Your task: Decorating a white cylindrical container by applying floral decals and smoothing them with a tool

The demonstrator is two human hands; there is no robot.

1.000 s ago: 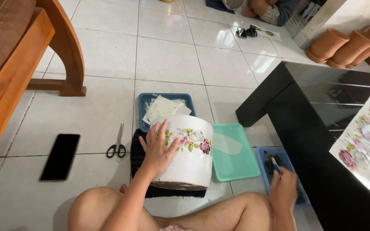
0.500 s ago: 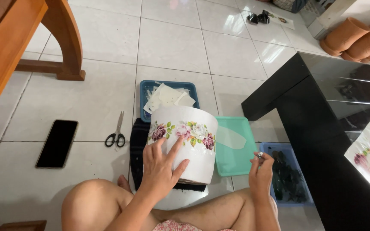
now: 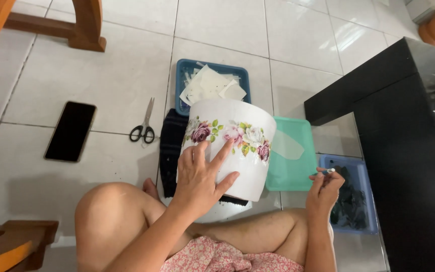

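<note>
Seated on a tiled floor, you press your left hand (image 3: 201,174) flat against a white pot (image 3: 232,146) banded with roses.

From the head camera: your fingers lie spread and open on the pot's side, which stands upside down on a dark cloth (image 3: 171,146) before your knees. Your right hand (image 3: 324,187) pinches a small brush (image 3: 327,172) above a blue tray (image 3: 361,174). A green tray (image 3: 290,171) sits just beside the pot, a tray of paper scraps (image 3: 210,86) behind it; scissors (image 3: 144,123) and a phone (image 3: 70,131) lie to the left.
</note>
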